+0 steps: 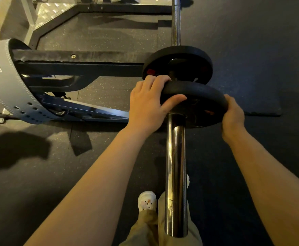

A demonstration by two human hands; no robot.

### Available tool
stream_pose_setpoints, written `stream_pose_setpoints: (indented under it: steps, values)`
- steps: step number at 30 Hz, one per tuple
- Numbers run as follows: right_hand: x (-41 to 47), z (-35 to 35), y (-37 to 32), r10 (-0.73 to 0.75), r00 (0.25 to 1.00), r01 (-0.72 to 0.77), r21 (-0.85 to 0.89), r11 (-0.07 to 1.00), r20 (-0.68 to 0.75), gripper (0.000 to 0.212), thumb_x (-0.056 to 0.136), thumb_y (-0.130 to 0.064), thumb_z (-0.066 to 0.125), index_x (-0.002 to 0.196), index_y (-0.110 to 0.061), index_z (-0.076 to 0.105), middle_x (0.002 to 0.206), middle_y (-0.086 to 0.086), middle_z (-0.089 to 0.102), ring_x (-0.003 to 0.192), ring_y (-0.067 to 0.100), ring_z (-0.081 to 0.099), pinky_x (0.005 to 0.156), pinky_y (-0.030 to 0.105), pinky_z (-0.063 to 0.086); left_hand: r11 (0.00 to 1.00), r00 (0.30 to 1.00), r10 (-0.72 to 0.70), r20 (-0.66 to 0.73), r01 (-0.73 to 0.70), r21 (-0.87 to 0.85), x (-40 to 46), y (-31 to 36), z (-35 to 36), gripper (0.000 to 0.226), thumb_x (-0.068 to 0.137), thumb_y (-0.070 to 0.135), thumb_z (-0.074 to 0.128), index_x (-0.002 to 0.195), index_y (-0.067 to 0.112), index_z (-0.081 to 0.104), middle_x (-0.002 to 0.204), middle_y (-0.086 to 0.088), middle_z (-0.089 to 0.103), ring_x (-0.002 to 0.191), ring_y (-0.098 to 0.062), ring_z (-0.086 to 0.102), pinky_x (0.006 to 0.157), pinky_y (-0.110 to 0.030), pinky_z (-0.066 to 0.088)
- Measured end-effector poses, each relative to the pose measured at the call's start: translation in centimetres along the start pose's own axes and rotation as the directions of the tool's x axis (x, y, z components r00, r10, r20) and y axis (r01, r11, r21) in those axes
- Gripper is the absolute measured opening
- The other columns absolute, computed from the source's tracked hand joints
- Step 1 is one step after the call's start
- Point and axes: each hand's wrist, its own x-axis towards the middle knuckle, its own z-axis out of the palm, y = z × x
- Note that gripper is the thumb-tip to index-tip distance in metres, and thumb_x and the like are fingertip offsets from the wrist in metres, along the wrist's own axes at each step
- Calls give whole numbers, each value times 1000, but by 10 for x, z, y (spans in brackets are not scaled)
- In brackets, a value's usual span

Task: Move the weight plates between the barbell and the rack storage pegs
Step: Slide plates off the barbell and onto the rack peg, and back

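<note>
Where text goes, the only thing I can read is "LARRIS"-like lettering on the grey lifting belt hung over the black rack frame at left; last characters are cut by the frame edge, so I won't vouch for the spelling. Far plate has a small red label on its face, too blurred to read. Near plate shows a faint orange mark, also unreadable

Both plates sit on the chrome barbell sleeve, which runs from bottom centre up toward the thinner bar shaft. Near plate stands a little apart from the far plate, with a gap of sleeve showing between them

Left hand: fingers curled over the top-left rim of the near plate, thumb pressed across its near face, so it's clamped on the plate. Right hand: wrapped round the right rim, fingertips hidden behind the plate, thumb on the edge; reads as a closed grasp on the same plate

Floor is dark speckled rubber matting. One white shoe and khaki trouser legs visible below the sleeve end. Rack storage pegs I can't pick out from this view
</note>
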Motion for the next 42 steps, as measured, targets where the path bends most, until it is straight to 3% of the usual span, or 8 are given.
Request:
stream_pose_setpoints:
  steps: [4, 6, 10, 14, 20, 27, 31, 42]
  values:
    - [-3, -5, -26, -30, 996, 62, -375, 925, 89, 34, 100, -40, 33, 81, -19, 52, 82, 2, 51, 81, 16, 49, 75, 34, 39, 995, 1000, -18, -4, 18, -96, -8, -6, 0, 64, 82, 67, 40, 121, 19, 51, 106, 6, 44, 98, -11, 40, 83, -24, 31]
    - [-12, -1, -45, -241, 959, 283, -553, 784, 148, 39, 101, -42, 32, 79, -18, 52, 76, -3, 47, 69, 9, 45, 63, 27, 35, 987, 998, -59, -22, 55, -152, -13, -10, 2, 67, 82, 73, 35, 121, 20, 51, 105, 3, 48, 98, -14, 43, 82, -22, 31]
    - [-38, 40, -73, -488, 736, 675, -572, 466, 470, 37, 100, -45, 35, 81, -20, 54, 70, -6, 49, 62, 8, 47, 62, 25, 36, 954, 994, -103, -39, 87, -288, -20, -15, 1, 66, 89, 71, 19, 113, 20, 53, 97, -2, 55, 90, -21, 51, 82, -36, 41]
    - [-43, 65, -55, -602, 655, 669, -720, 183, 457, 40, 96, -57, 32, 74, -27, 46, 65, -8, 44, 59, 7, 41, 74, 33, 29, 943, 996, -90, -18, 79, -322, -19, -12, -9, 43, 97, 49, 25, 105, 20, 56, 91, 2, 55, 86, -17, 54, 81, -44, 45]
    - [-36, 36, -44, -566, 708, 693, -573, 438, 423, 34, 99, -49, 35, 75, -27, 48, 67, -8, 48, 60, 6, 47, 68, 29, 37, 985, 999, 18, -29, -22, -169, -12, 8, -14, 37, 99, 39, 30, 101, 17, 60, 81, 4, 55, 74, -11, 52, 71, -37, 46]
    - [-25, 13, -35, -270, 956, 289, -201, 936, 119, 35, 101, -36, 38, 73, -23, 53, 72, -8, 54, 62, -1, 56, 63, 16, 45, 998, 997, 67, -31, -67, 8, 4, 14, -19, 30, 98, 28, 37, 119, 23, 58, 101, 9, 60, 98, -12, 55, 92, -40, 42]
    - [-14, 5, -24, -111, 993, 114, -103, 988, 35, 32, 98, -35, 44, 69, -23, 53, 72, -6, 52, 72, 9, 51, 70, 28, 38, 855, 924, -326, 199, 378, -355, -12, -28, -18, 30, 103, 43, 27, 109, 26, 52, 93, 11, 51, 87, -5, 50, 79, -29, 43]
    - [-24, 0, -21, -141, 989, 144, -107, 984, 40, 37, 98, -27, 44, 61, -25, 45, 56, -14, 42, 52, -2, 41, 62, 24, 31, 914, 950, -271, 154, 304, -269, -41, -30, -16, 81, 71, 80, 28, 124, 21, 45, 104, 6, 48, 83, 3, 46, 66, -13, 32]
